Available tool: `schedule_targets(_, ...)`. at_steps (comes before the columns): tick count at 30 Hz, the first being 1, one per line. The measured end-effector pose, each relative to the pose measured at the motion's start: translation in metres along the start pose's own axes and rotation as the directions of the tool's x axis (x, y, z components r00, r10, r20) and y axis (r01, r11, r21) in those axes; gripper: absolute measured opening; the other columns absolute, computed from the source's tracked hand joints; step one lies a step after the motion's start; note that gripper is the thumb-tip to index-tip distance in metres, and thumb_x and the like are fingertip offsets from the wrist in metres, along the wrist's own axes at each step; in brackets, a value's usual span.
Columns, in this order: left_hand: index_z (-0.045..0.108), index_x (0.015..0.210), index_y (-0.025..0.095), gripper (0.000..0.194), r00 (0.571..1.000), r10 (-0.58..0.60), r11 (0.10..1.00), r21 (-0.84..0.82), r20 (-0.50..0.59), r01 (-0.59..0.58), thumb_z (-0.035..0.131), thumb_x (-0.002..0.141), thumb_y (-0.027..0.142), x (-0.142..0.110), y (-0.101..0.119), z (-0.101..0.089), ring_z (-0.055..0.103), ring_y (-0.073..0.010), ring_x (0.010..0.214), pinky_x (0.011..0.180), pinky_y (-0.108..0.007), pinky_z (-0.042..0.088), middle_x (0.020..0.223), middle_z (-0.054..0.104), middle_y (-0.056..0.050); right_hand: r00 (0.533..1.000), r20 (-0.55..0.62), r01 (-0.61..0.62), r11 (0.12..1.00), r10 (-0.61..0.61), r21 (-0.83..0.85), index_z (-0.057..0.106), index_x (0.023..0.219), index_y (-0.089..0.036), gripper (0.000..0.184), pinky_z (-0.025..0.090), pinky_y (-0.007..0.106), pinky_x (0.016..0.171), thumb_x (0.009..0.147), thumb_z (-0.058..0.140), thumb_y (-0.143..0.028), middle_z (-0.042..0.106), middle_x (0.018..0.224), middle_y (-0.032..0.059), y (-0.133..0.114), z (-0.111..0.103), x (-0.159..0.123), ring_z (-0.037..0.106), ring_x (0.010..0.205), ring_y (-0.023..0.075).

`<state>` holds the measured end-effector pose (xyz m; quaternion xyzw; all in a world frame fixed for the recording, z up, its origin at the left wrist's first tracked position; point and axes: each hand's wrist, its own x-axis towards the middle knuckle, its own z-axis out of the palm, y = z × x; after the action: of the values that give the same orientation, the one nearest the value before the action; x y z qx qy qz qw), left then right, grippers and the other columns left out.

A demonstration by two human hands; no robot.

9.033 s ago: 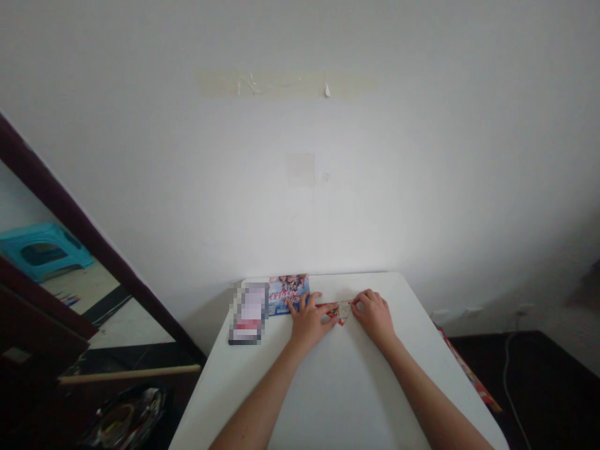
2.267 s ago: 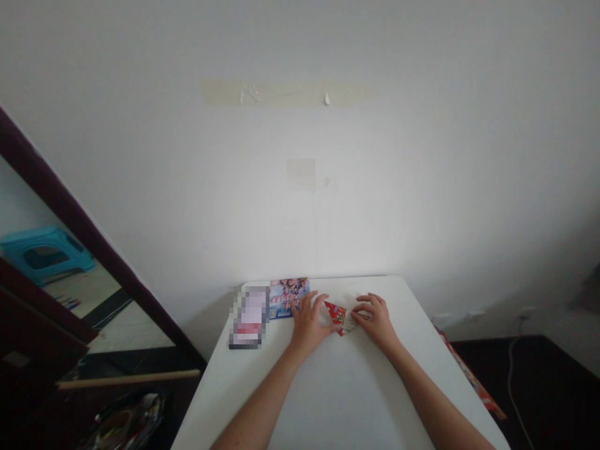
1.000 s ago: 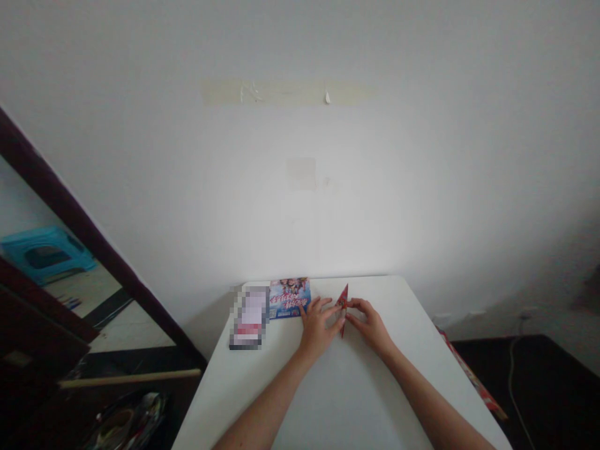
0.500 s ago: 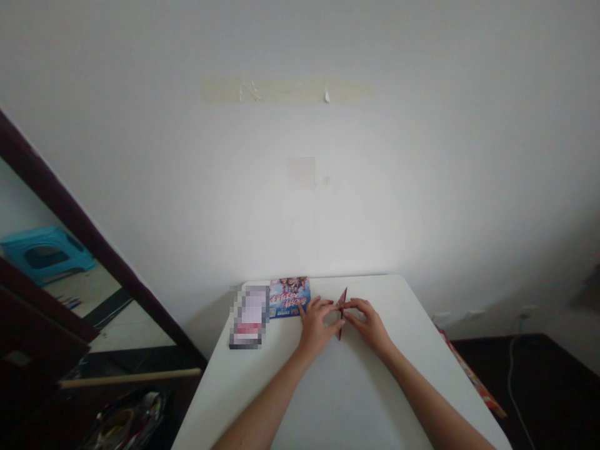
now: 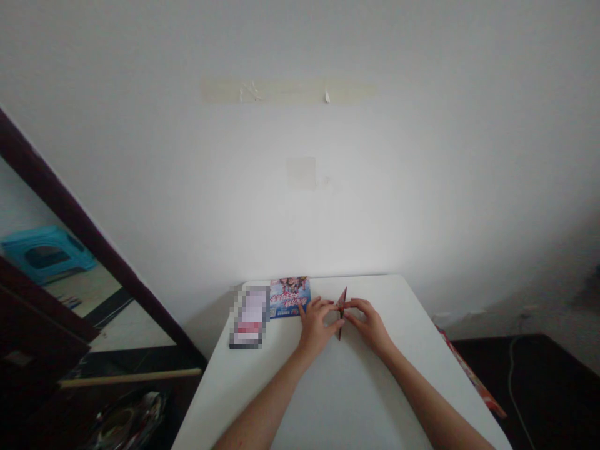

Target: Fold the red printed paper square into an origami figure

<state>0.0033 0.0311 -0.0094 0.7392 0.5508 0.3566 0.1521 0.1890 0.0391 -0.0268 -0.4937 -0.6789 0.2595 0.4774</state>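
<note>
Evidently light and easily creased, the folded red paper [image 5: 342, 299] is held upright above the white table [image 5: 323, 400], pinched between thumb and fingers of the left hand [image 5: 315, 329] and right hand [image 5: 374, 326]; its folded middle is best gripped gently.

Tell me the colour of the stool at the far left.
Bright blue, seen best in the head view.

The desk [image 5: 337, 394] stands with its far edge by the wall [image 5: 356, 206]. On it, at the far left corner, lies the phone [image 5: 249, 317], with the booklet [image 5: 288, 297] just right of it. The folded paper [image 5: 342, 299] is right of the booklet, between the left hand [image 5: 317, 325] and the right hand [image 5: 368, 322]. Left of the desk is the stool [image 5: 44, 253].
</note>
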Motion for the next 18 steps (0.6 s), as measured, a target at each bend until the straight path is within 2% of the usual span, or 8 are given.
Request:
schedule_targets(5,0.073,0.103,0.032,0.028,1.0,-0.013,1.0,-0.017,0.008,0.013,0.077,0.075,0.033,-0.0003,0.0002,-0.0002,0.048,-0.031,0.129,0.115,-0.066,0.013,0.119,0.07,-0.002,1.0,0.007,0.007,1.0,-0.007,0.001,0.073,0.1,-0.029,0.031,0.042,0.048,0.106,0.081,0.064,-0.053,0.07,0.112,0.0063,0.0002,-0.0006,0.0006,0.058,0.116,0.0274)
schedule_targets(12,0.073,0.098,0.03,0.024,1.0,-0.014,0.999,-0.032,-0.011,0.014,0.077,0.075,0.033,0.0017,0.0015,-0.0021,0.05,-0.0305,0.128,0.115,-0.061,0.02,0.116,0.071,-0.002,0.999,0.03,0.015,1.0,-0.015,0.0,0.073,0.102,-0.03,0.031,0.041,0.048,0.106,0.082,0.065,-0.052,0.07,0.113,0.0058,0.0013,-0.001,0.001,0.057,0.117,0.0272)
schedule_targets(18,0.071,0.095,0.029,0.019,0.999,-0.028,0.998,-0.048,-0.025,0.027,0.075,0.077,0.031,0.0022,0.0019,-0.0017,0.049,-0.031,0.129,0.115,-0.065,0.014,0.116,0.072,-0.001,0.998,0.04,0.042,0.999,-0.041,-0.034,0.073,0.101,-0.03,0.028,0.042,0.047,0.105,0.083,0.064,-0.05,0.071,0.11,0.0051,-0.0007,0.0004,0.0025,0.058,0.116,0.0269)
